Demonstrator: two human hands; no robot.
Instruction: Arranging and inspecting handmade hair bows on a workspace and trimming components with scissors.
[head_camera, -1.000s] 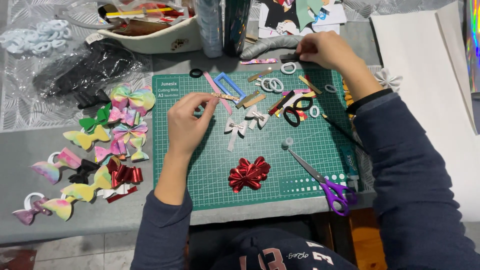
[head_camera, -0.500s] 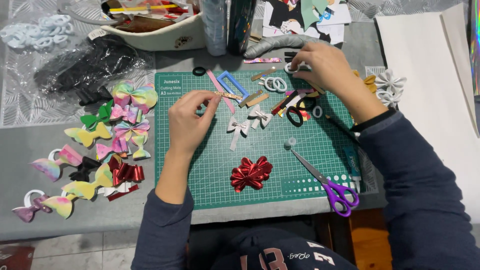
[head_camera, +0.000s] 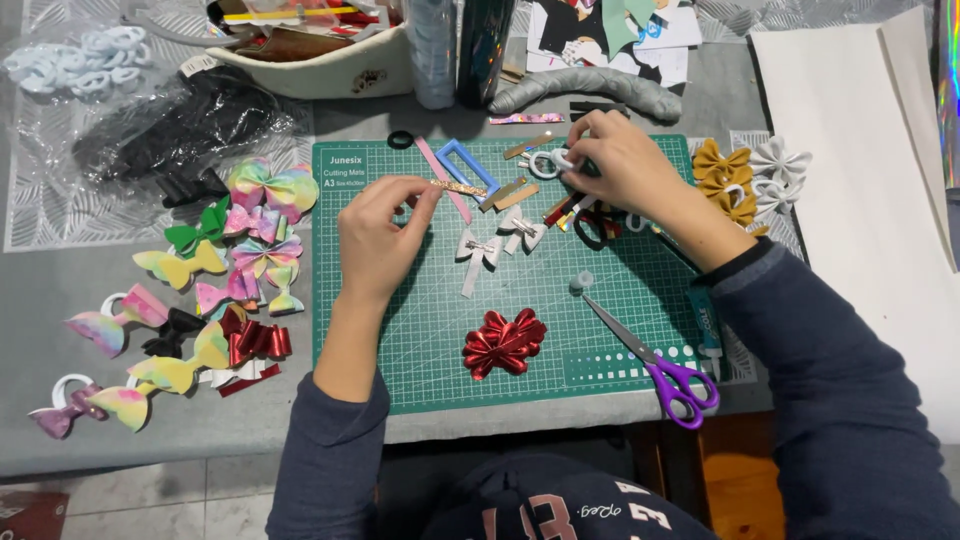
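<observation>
Left hand (head_camera: 375, 240) pinched a thin glittery strip (head_camera: 458, 187) flat over the green cutting mat (head_camera: 420, 350), probably keeping it steady. Right hand (head_camera: 615, 165) had closed on a white ring (head_camera: 545, 163), ready to hand.

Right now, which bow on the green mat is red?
The shiny red bow lying alone near the mat's front edge; the two small bows above it are silver-white.

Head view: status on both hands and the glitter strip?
Left hand pinches thin gold glitter strip over green cutting mat. Right hand on white plastic rings at mat's top edge. Red foil bow, purple-handled scissors lie clear.
</observation>
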